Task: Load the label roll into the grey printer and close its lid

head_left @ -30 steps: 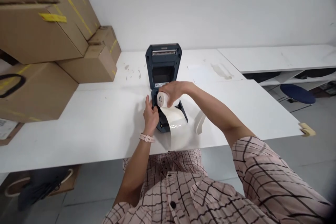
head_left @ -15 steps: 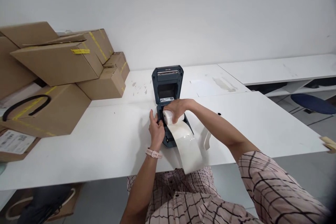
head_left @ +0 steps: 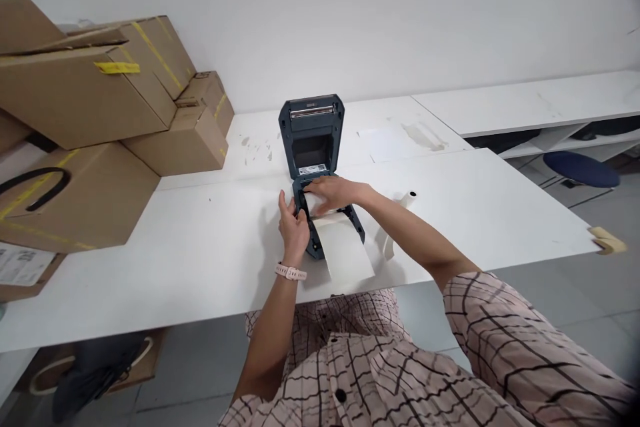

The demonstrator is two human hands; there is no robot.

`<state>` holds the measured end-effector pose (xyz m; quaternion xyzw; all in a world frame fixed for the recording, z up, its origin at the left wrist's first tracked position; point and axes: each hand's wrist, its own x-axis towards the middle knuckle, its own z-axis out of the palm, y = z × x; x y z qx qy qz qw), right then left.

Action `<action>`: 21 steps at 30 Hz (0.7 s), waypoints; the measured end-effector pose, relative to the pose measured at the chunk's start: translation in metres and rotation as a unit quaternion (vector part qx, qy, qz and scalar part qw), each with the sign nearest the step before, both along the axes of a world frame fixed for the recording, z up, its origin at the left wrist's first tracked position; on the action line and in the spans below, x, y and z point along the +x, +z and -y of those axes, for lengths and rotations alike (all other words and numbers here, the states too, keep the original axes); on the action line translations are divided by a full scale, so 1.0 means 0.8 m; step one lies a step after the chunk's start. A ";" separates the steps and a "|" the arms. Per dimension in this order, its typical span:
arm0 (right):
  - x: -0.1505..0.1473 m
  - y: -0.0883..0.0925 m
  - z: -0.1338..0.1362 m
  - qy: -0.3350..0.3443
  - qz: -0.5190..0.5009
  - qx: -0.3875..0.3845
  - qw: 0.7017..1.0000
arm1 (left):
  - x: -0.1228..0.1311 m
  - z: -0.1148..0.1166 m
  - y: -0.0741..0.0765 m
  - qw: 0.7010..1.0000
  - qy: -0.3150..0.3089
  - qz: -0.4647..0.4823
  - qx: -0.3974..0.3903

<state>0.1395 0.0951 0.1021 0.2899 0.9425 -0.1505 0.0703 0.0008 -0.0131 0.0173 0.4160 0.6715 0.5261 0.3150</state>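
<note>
A dark label printer (head_left: 312, 121) stands on the white table with its lid raised. Inside its lower half lies a white label roll (head_left: 314, 204), from which a wide strip (head_left: 345, 250) runs out over the front toward the table edge. My right hand (head_left: 330, 193) rests over the roll with its fingers curved round it, hiding part of it. At the printer's left side is my left hand (head_left: 294, 227), its fingers apart and its thumb near the inner edge of the housing.
Cardboard boxes (head_left: 100, 200) are stacked on the left of the table (head_left: 200, 280). Behind my right forearm lies a small white roll (head_left: 411, 195) with a curled strip. A blue stool (head_left: 581, 168) stands at the right, near a low shelf.
The roll has gone down deeper into the printer, and my right hand now lies flatter over it. The strip sits straighter over the front. The view has shifted, with the scene higher in the frame.
</note>
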 end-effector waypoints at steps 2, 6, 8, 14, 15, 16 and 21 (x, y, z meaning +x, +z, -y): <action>0.025 -0.006 0.036 -0.009 -0.072 0.043 0.996 | 0.000 0.001 0.000 1.000 -0.003 0.011 0.010; 0.067 -0.040 0.115 0.000 -0.159 0.075 0.984 | 0.000 0.002 -0.002 0.999 -0.012 0.030 0.038; 0.074 -0.060 0.141 -0.013 -0.179 0.102 0.978 | 0.000 0.001 -0.005 0.998 -0.011 0.038 0.045; 0.066 -0.084 0.155 -0.040 -0.205 0.142 0.968 | -0.002 -0.003 -0.013 0.997 -0.008 0.050 0.057; 0.066 -0.084 0.153 -0.038 -0.208 0.143 0.967 | -0.002 -0.003 -0.013 0.997 -0.009 0.051 0.059; 0.067 -0.084 0.151 -0.035 -0.210 0.144 0.966 | -0.002 -0.003 -0.014 0.997 -0.009 0.051 0.062; 0.072 -0.085 0.150 -0.035 -0.200 0.151 0.967 | -0.004 -0.005 -0.016 0.996 -0.010 0.057 0.066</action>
